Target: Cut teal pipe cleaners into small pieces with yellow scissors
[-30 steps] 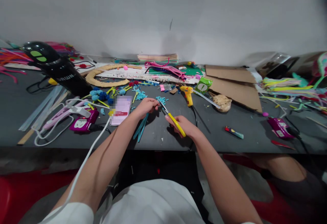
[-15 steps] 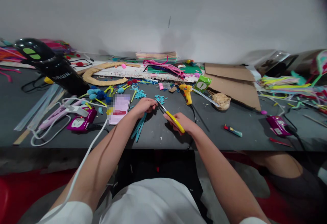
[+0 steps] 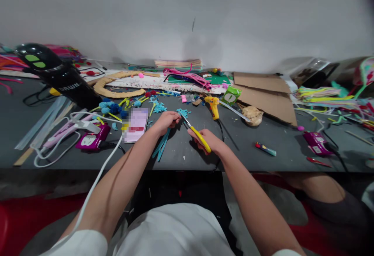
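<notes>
My left hand (image 3: 167, 123) is closed on a few blue pipe cleaners (image 3: 161, 146), whose long ends hang down toward the table's front edge. In my right hand (image 3: 209, 140) is a pair of scissors (image 3: 201, 139) with yellow handles. Its blades point up and left, with the tips close beside my left fingertips. Just beyond the tips lies a small heap of short blue pieces (image 3: 184, 113). Another pile of blue pieces (image 3: 159, 107) sits farther left. My fingers hide the pipe cleaners' upper ends.
A phone (image 3: 136, 125), a purple power socket (image 3: 92, 136) and a black bottle (image 3: 66, 80) stand to the left. Right of centre are a yellow glue gun (image 3: 213, 106), cardboard (image 3: 265, 98) and a lighter (image 3: 265, 149). Another person's leg (image 3: 321, 188) shows at the right.
The hanging ends of the blue pipe cleaners have swung slightly right. Both hands and the scissors stay in nearly the same place.
</notes>
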Tool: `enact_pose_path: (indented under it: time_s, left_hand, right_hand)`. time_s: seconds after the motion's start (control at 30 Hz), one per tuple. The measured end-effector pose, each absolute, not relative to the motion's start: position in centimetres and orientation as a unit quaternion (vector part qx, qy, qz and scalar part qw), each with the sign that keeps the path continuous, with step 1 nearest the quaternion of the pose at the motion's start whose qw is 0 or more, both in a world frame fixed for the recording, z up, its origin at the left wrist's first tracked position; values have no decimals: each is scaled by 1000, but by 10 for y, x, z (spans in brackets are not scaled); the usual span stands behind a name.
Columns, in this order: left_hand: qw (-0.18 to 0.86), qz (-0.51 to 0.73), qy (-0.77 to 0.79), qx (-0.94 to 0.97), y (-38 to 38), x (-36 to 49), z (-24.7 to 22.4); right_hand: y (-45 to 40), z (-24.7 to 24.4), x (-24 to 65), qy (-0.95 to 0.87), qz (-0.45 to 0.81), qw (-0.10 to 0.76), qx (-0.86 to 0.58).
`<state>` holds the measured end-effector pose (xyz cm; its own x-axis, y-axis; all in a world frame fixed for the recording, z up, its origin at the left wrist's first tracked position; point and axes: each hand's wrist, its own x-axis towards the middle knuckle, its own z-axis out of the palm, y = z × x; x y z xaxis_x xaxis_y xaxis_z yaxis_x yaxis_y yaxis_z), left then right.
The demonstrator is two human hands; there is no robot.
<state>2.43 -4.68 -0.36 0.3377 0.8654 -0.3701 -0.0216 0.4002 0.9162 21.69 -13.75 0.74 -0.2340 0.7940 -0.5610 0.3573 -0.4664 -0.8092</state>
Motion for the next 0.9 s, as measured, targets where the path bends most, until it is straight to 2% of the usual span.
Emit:
enact_pose_path:
  time_s: [0.33,0.9]
  left_hand:
    - [662,352,495,439,-48,25,-5]
    - [667,323,492,457,-47,22,-1]
  right_hand:
    - [-138,1,217,-499,598,183,-599]
    - [-141,2,219,-511,599,168,-593]
